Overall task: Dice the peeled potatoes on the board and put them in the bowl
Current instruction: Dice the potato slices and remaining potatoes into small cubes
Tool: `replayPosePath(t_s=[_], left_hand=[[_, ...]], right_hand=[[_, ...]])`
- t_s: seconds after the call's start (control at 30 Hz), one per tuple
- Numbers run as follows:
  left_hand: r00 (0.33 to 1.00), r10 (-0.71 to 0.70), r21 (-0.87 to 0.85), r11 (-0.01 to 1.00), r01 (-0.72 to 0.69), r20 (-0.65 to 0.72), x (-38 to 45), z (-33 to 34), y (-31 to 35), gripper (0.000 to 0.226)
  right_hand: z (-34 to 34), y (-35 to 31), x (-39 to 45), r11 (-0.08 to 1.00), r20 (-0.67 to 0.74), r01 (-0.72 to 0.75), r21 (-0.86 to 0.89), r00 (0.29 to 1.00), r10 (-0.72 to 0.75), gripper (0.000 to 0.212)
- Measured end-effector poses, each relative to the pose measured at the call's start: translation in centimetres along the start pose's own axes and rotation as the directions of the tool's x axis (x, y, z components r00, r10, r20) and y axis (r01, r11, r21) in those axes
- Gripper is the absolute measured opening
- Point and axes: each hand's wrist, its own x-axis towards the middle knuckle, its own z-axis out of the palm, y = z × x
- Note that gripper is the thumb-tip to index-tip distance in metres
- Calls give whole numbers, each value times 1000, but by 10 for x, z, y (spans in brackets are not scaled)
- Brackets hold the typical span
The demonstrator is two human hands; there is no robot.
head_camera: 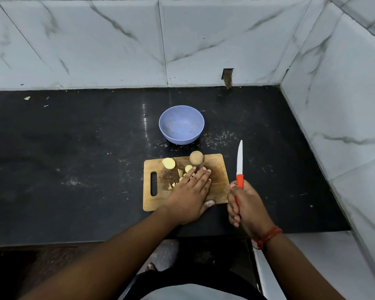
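A wooden cutting board (217,182) lies on the black counter. My left hand (189,197) rests flat on it with straight fingers over several cut potato pieces (180,173). A halved potato (168,163) sits at the board's far left, and a rounder potato (196,158) stands at its far edge. My right hand (246,205) grips the orange handle of a white-bladed knife (239,161), held right of the board with the blade pointing away from me. Behind the board stands a blue bowl (181,124) with nothing in it.
The black counter (74,148) stretches left, with crumbs and a small scrap (27,98) at the far left. Marble-tiled walls (333,105) close the back and right side. The counter's front edge lies just below my hands.
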Motion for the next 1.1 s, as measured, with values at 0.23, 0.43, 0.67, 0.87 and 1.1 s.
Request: replayPosePath(t_s=[0.23,0.43,0.67,0.87,1.1], left_hand=[[933,-344,-240,920,312,-106,-18,-3,-25,53],[953,-300,-203,936,287,-36,-12,2,-37,62],[943,-314,-283,919,274,-107,-10,-1,-40,65],[941,-219,-266,952,149,-259,-6,-20,-22,56],[991,20,-191,981,-45,-133,27,-22,18,61]], right_hand=[[2,-6,16,996,-12,35,-80,999,-36,10],[10,-6,27,974,-53,36,-222,997,-48,13],[10,-4,27,971,-48,38,-237,998,-51,15],[4,-2,27,976,-101,47,-213,992,-70,16],[0,-4,29,982,-153,75,-171,983,-101,15]])
